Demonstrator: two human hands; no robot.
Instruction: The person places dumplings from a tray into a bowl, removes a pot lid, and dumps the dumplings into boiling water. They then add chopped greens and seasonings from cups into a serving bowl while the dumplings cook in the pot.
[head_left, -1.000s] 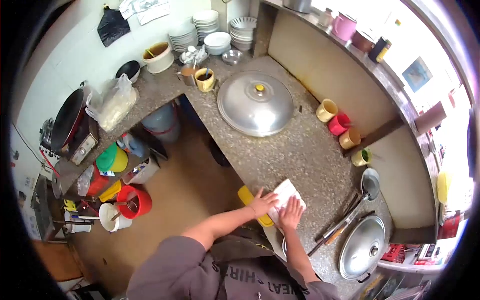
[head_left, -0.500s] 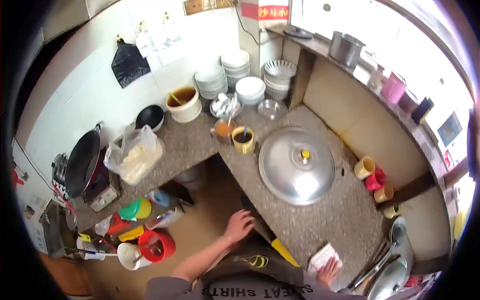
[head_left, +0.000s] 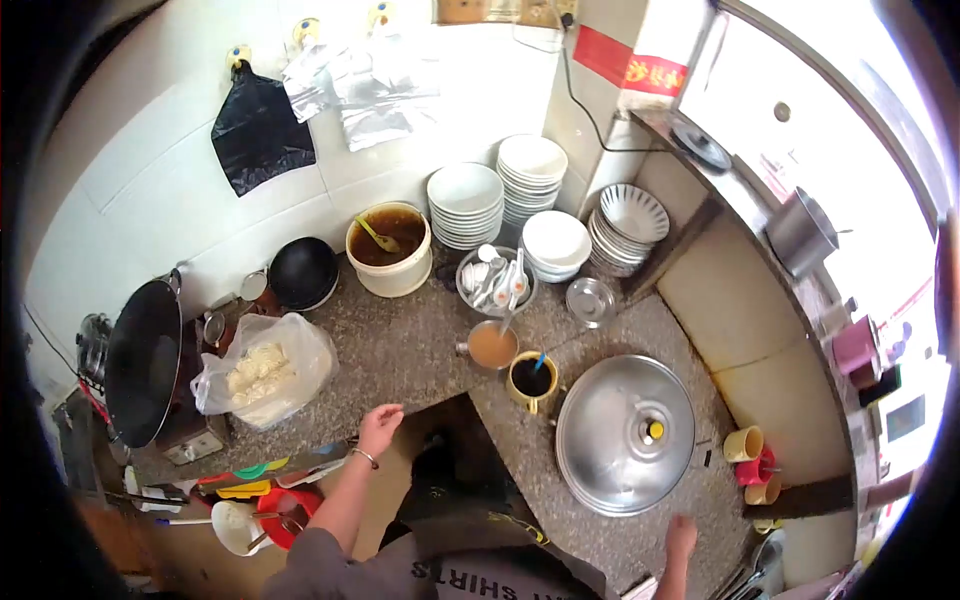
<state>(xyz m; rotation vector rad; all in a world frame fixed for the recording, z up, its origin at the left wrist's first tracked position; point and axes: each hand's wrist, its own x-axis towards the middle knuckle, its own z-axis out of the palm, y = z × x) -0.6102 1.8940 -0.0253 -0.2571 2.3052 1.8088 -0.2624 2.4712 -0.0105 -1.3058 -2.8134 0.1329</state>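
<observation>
1. Spillage threatens if the left hand (head_left: 380, 428), loosely curled, seemingly empty, snags the translucent white plastic bag (head_left: 308, 350) on the tabletop (head_left: 400, 350).
2. Right hand (head_left: 682, 537), seemingly curled, grip unclear, is near the round silver metal lid (head_left: 610, 440); a bump could shift it.

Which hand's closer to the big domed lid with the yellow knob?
Right. The right hand is just off the near side of the lid, apparently not touching; the left hand is farther off to the left, by the counter edge near the plastic bag.
</observation>
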